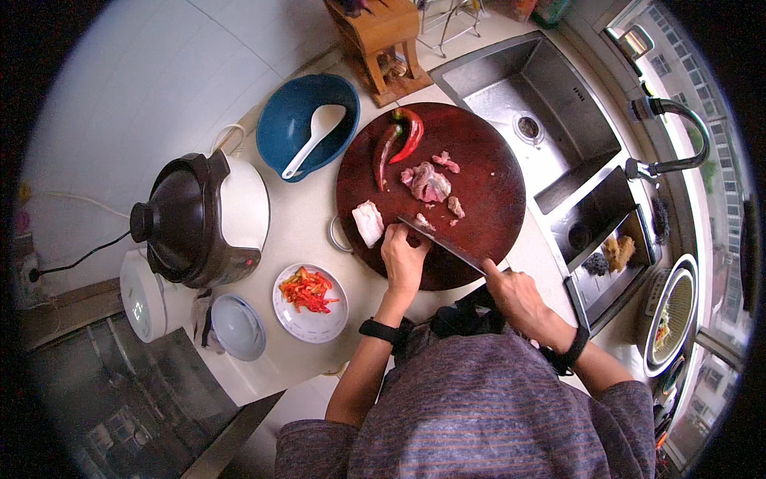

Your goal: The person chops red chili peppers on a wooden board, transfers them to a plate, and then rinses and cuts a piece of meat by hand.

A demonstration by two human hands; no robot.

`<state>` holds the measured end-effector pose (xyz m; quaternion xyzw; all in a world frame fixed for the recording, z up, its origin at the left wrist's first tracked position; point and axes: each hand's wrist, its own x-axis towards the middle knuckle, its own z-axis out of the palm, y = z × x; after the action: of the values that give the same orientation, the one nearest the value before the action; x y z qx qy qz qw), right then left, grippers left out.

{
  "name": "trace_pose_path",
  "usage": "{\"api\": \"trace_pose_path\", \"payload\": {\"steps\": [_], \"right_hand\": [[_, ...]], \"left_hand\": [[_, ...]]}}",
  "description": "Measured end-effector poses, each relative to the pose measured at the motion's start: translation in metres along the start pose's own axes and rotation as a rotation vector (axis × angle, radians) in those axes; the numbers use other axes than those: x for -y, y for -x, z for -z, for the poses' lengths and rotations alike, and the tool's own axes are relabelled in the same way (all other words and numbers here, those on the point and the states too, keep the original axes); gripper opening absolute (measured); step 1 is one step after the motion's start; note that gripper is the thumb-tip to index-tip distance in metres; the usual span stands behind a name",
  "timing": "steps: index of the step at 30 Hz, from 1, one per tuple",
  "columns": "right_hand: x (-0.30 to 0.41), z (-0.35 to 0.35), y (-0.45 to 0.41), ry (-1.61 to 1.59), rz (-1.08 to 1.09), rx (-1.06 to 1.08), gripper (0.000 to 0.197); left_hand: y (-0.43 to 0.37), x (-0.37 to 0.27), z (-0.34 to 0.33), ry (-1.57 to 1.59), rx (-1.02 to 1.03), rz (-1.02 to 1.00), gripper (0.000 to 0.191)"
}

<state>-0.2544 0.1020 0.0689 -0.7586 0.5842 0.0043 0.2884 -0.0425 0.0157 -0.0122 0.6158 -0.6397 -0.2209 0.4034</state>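
My right hand (518, 294) grips the handle of a kitchen knife (447, 246), its blade slanting up and left across the near part of a round dark-red wooden cutting board (491, 161). Beside the blade's left end, my left hand (404, 251) rests on the board with fingers curled; whether meat lies under them is hidden. Small scraps of meat (425, 222) lie just past the blade. Farther in sits a larger lump of raw meat (428, 183) with smaller pieces around it. A pale slab of fat (367, 223) is left of my left hand. Two red chili peppers (412, 136) lie toward the far edge.
Left of the board are a plate of sliced peppers (307, 293), a pale bowl (238, 326), a dark-lidded electric cooker (197, 215) and a blue basin (281, 126) holding a white ladle (317, 135). A wooden stand (383, 42) is behind; a steel sink (562, 102) lies right.
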Motion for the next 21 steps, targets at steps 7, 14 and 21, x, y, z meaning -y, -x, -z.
{"api": "trace_pose_path", "payload": {"steps": [7, 14, 21], "right_hand": [[0.017, -0.006, -0.055, 0.026, 0.075, -0.118, 0.017], [-0.006, -0.001, -0.035, -0.1, 0.029, -0.149, 0.015], [-0.011, 0.006, -0.015, -0.137, -0.048, -0.143, 0.009]], "left_hand": [[-0.007, 0.003, -0.003, 0.051, 0.018, 0.001, 0.029], [-0.002, 0.006, -0.003, -0.058, -0.021, 0.059, 0.021], [-0.004, 0.01, -0.011, -0.014, 0.031, 0.099, 0.018]]}}
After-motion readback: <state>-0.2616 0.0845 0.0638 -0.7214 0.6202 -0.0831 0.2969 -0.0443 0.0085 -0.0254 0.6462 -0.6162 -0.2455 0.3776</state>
